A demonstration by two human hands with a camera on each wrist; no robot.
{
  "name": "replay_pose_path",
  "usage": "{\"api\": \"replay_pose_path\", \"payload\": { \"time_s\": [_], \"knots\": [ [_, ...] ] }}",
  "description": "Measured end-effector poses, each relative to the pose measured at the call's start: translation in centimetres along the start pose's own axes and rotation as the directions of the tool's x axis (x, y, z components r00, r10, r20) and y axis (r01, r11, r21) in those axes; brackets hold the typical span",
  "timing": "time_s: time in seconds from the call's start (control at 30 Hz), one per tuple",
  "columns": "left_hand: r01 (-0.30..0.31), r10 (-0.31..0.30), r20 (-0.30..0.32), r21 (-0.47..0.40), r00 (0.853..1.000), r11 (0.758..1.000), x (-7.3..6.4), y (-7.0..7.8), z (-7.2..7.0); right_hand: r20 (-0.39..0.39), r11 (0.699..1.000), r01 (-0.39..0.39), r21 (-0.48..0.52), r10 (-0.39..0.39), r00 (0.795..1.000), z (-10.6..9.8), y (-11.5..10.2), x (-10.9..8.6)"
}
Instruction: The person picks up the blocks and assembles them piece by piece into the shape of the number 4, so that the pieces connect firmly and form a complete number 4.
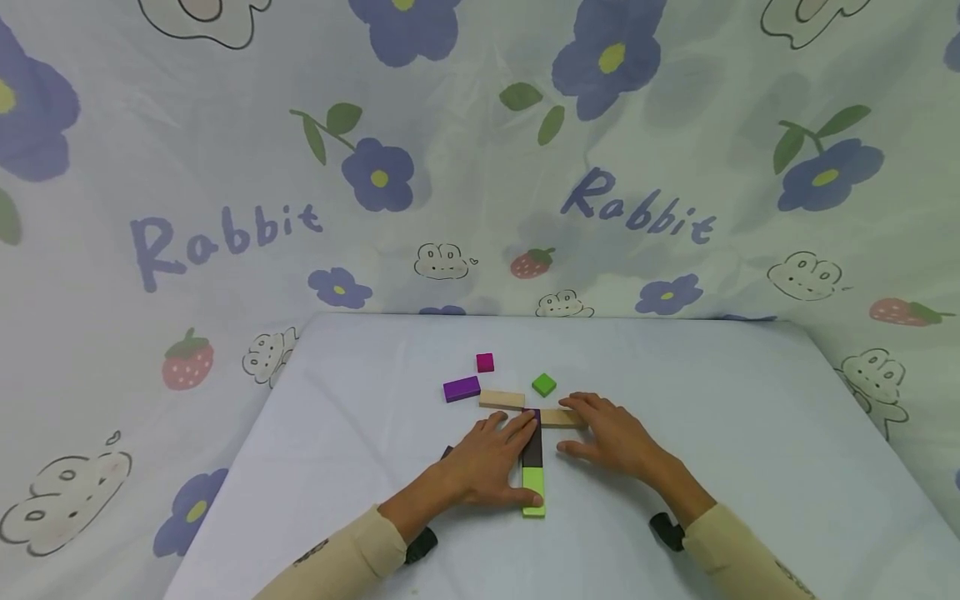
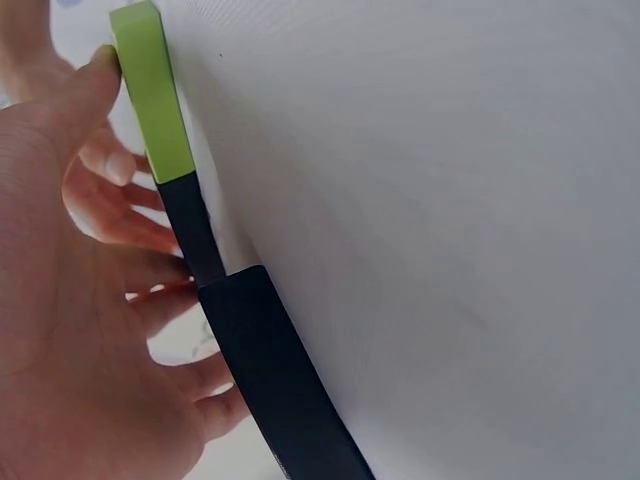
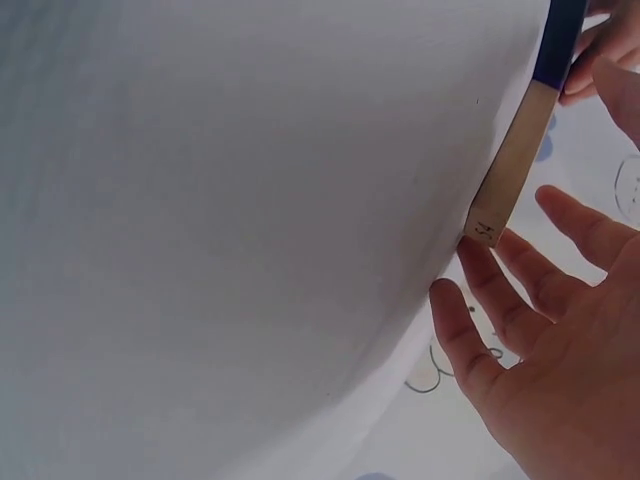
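Note:
A lime-green block and a dark block lie end to end on the white table. My left hand rests along their left side, thumb on the green block and fingertips at the dark end. A plain wooden block extends right from the row's far end. Its outer end touches fingertips of my right hand, whose fingers are spread, as the right wrist view shows the wooden block. In the left wrist view, another dark block is large in the foreground.
Another wooden block lies beyond my left fingers, with a purple block at its left. A magenta cube and a green block lie farther back. A patterned curtain hangs behind the table.

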State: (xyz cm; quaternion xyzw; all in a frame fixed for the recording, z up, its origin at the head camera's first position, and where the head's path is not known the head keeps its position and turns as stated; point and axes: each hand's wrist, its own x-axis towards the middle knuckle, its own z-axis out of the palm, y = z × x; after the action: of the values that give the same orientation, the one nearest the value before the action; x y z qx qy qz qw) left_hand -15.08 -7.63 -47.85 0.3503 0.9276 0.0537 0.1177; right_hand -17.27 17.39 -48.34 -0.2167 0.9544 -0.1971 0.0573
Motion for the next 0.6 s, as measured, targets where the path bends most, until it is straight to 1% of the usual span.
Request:
{"api": "replay_pose_path", "payload": {
  "time_s": [0.3, 0.47, 0.6],
  "knots": [
    [0.001, -0.001, -0.001, 0.007, 1.000, 1.000, -0.02, 0.08, 0.02, 0.023, 1.000, -0.016, 0.001, 0.016, 1.000, 0.03, -0.23, -0.26],
    [0.002, -0.002, -0.003, -0.006, 1.000, 1.000, -0.04, 0.04, -0.06, 0.038, 1.000, -0.027, 0.000, 0.027, 0.999, 0.01, -0.29, -0.35],
    [0.001, -0.001, -0.012, -0.019, 1.000, 1.000, -0.01, -0.07, -0.02, 0.037, 1.000, -0.020, 0.008, 0.020, 0.999, 0.01, -0.17, -0.43]
  ]
}}
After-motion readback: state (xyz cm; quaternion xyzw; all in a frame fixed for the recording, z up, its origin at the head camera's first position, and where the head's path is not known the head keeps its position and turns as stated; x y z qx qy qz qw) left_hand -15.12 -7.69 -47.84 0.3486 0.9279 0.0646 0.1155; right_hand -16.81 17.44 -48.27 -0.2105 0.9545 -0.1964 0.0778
